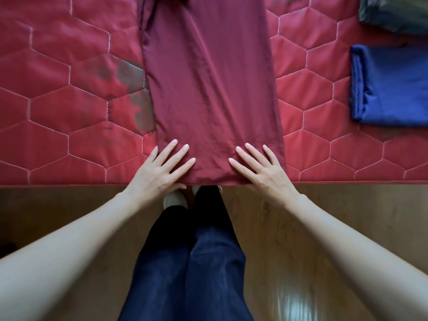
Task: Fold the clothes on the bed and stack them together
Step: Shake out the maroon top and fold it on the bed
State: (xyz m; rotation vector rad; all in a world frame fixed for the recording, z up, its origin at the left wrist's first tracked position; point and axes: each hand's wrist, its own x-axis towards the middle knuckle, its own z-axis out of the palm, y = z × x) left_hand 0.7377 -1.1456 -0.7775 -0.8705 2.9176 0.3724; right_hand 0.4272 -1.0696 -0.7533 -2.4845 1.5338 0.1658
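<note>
View from above the bed (58, 126), at its near edge. We see a maroon garment (208, 84) laid out as a long narrow strip that runs from the near edge of the bed away toward the far side, where its upper end leaves the frame. Its long sides look already turned in, so we judge the lengthwise fold to be done and the crosswise folds to be the step in hand.

Our left hand (159, 170) lies flat on the near left corner of the strip, fingers straight and spread, the thumb tucked below the edge of the bed. Our right hand (261, 167) lies flat in the same way on the near right corner. Neither hand grips the cloth; both press it down, well apart from each other, with bare cloth between them.

To the right on the bed a folded blue garment (391, 86) rests apart from the strip, and beyond it, at the upper right corner, part of a folded dark green garment (393, 15) shows. We take these as finished pieces not yet stacked.

The next move, in our judgement, calls for pinching both near corners and carrying the hem away from us over the strip, edges kept in line. The cloth looks thin and smooth, so it may slide or wrinkle during the lift.
</note>
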